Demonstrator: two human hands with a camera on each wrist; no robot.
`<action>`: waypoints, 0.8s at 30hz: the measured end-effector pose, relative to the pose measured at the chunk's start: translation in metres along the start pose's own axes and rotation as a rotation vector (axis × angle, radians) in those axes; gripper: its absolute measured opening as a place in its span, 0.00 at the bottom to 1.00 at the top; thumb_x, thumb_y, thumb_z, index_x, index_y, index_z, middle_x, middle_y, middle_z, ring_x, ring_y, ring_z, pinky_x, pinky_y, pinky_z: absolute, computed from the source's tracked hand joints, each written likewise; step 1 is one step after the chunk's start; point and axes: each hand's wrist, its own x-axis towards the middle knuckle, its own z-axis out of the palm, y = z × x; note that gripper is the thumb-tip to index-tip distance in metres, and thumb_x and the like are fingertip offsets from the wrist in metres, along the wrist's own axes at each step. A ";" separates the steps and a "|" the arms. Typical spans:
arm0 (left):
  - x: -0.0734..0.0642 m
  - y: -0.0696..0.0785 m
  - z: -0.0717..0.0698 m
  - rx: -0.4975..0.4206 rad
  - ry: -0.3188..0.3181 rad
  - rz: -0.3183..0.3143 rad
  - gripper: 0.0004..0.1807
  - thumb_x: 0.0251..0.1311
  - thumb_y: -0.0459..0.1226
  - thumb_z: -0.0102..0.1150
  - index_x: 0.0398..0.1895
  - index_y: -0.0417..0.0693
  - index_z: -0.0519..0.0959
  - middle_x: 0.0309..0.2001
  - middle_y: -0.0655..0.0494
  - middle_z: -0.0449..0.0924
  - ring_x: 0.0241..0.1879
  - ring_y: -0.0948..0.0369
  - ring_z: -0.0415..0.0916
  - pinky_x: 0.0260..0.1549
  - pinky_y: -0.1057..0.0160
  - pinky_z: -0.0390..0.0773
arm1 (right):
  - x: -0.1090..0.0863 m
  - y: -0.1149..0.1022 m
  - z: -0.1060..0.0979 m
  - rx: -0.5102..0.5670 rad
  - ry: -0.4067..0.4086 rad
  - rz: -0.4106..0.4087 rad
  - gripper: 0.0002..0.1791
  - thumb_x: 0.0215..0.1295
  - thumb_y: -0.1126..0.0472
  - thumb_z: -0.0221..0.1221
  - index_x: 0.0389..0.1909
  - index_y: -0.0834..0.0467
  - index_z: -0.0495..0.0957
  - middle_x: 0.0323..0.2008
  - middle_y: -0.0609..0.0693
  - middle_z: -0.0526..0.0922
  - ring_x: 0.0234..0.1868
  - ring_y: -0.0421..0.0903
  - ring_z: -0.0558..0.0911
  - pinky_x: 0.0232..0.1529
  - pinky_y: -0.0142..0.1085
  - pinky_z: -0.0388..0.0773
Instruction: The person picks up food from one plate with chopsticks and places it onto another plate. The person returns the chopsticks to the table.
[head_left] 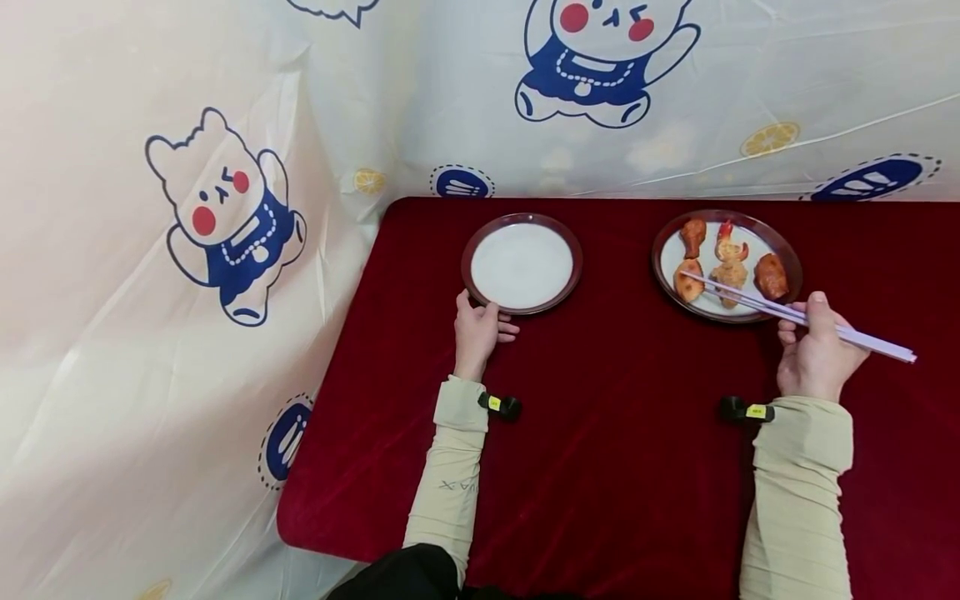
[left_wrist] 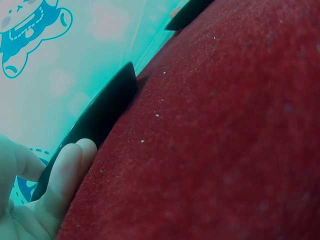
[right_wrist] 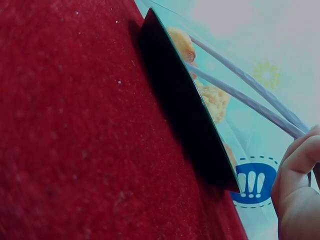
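Observation:
At its near-left rim, my left hand holds a bare white plate with a brown rim. The left wrist view shows fingers on the plate's dark outer side. My right hand grips a pair of pale purple chopsticks, pointing left over a second brown-rimmed plate. Their tips are at a golden-brown food piece at that plate's left; in the right wrist view the tips stand apart around it. Beside it lie a drumstick, a shrimp, a crumbly fried piece and a glazed brown piece.
Both plates stand near the back edge of a table with a dark red cloth. A white curtain with cartoon figures hangs behind and to the left. Small cameras are strapped at both wrists.

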 end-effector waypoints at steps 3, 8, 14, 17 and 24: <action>0.001 -0.001 0.000 0.004 0.002 0.008 0.38 0.67 0.37 0.45 0.77 0.48 0.42 0.35 0.41 0.84 0.22 0.56 0.85 0.26 0.58 0.88 | 0.000 0.000 -0.001 -0.005 -0.013 -0.021 0.11 0.53 0.72 0.67 0.26 0.71 0.73 0.18 0.61 0.82 0.08 0.48 0.74 0.05 0.32 0.70; 0.002 -0.003 0.001 0.004 0.006 0.025 0.38 0.66 0.38 0.46 0.76 0.48 0.43 0.35 0.41 0.84 0.23 0.56 0.85 0.26 0.57 0.88 | -0.001 0.000 0.001 0.000 -0.040 -0.060 0.11 0.52 0.73 0.68 0.27 0.72 0.74 0.19 0.62 0.82 0.09 0.48 0.75 0.06 0.32 0.72; 0.002 -0.004 0.002 0.005 0.014 0.029 0.38 0.66 0.37 0.45 0.76 0.48 0.44 0.34 0.42 0.84 0.23 0.56 0.85 0.26 0.58 0.88 | -0.003 0.003 0.004 -0.022 -0.089 -0.150 0.10 0.50 0.73 0.68 0.27 0.75 0.76 0.19 0.62 0.82 0.09 0.48 0.75 0.07 0.31 0.72; 0.003 -0.005 0.002 0.006 0.014 0.032 0.37 0.65 0.37 0.45 0.76 0.48 0.44 0.34 0.43 0.84 0.23 0.56 0.85 0.26 0.58 0.88 | -0.004 0.005 0.005 -0.079 -0.105 -0.210 0.11 0.50 0.72 0.69 0.27 0.76 0.78 0.19 0.61 0.83 0.09 0.47 0.76 0.07 0.30 0.73; 0.003 -0.006 0.002 0.007 0.011 0.038 0.37 0.66 0.36 0.45 0.76 0.49 0.44 0.33 0.43 0.84 0.23 0.55 0.85 0.26 0.57 0.88 | -0.006 0.009 0.009 -0.163 -0.140 -0.312 0.15 0.47 0.69 0.72 0.26 0.79 0.79 0.19 0.61 0.84 0.09 0.45 0.76 0.08 0.28 0.73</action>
